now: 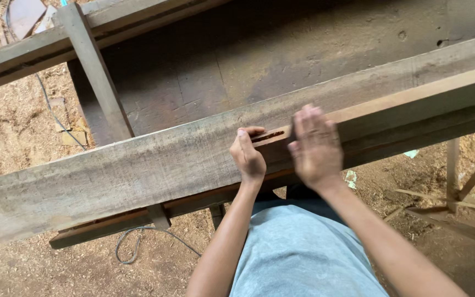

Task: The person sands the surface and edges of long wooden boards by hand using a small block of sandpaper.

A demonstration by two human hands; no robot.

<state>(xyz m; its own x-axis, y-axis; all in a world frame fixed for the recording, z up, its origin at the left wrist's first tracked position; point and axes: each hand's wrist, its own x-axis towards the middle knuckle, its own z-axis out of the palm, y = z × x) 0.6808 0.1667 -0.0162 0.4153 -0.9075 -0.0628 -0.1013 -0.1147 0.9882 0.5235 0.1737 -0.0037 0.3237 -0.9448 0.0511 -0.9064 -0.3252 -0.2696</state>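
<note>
Item one: a long grey weathered plank, lying flat across the workbench under my hands, its long axis running from low at my left to high at my right, both ends beyond my reach; it bears no label or mark that I can see. Item two: a reddish-brown timber rail lying just behind and alongside the plank, the same slant, with a narrow slot cut along its length directly beneath my fingertips. My left hand rests on the plank's face, fingers curled narrow, thumb tip touching the near end of the slot; it grips nothing. My right hand lies palm down just beside it, fingers straight and close together, pressed flat over the rail and the slot's far end; it is blurred, and it clasps nothing. Item three: a dark wooden bench top beyond my fingers. Item four: a grey upright post, well to the left of my left hand. Item five: a thin blue-grey cable, looped on the sawdust floor below my left elbow. Item six: small pale scraps on the ground by my right wrist, too small to tell.
</note>
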